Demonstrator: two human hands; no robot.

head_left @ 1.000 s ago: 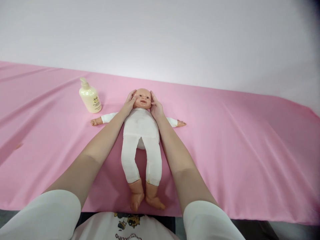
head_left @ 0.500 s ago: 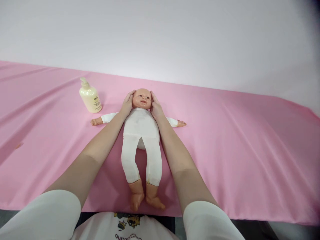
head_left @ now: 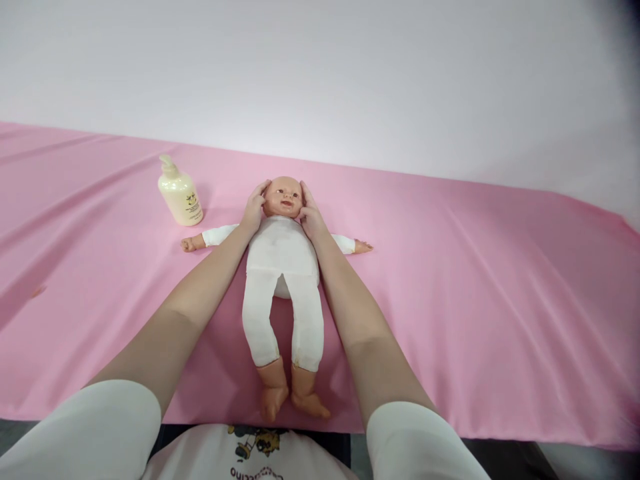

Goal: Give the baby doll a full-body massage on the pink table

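Note:
A baby doll point(head_left: 283, 247) with a white cloth body lies on its back, arms spread sideways and feet towards me. My left hand point(head_left: 255, 208) cups the left side of its head, fingers reaching up along the temple. On the opposite side my right hand point(head_left: 311, 212) holds the head in the same way, thumb near the cheek. The doll's head point(head_left: 283, 196) sits between both hands, which touch it. My fingertips behind the head are partly hidden.
A pale yellow pump bottle point(head_left: 181, 193) stands beyond the doll's outstretched arm on the left. A pink cloth point(head_left: 475, 300) with folds covers the table. Behind it rises a white wall point(head_left: 320, 80).
The fingers of both hands have shifted slightly at the sides of the doll's head, the thumbs bending nearer the cheeks. The doll's body and the bottle stay in place.

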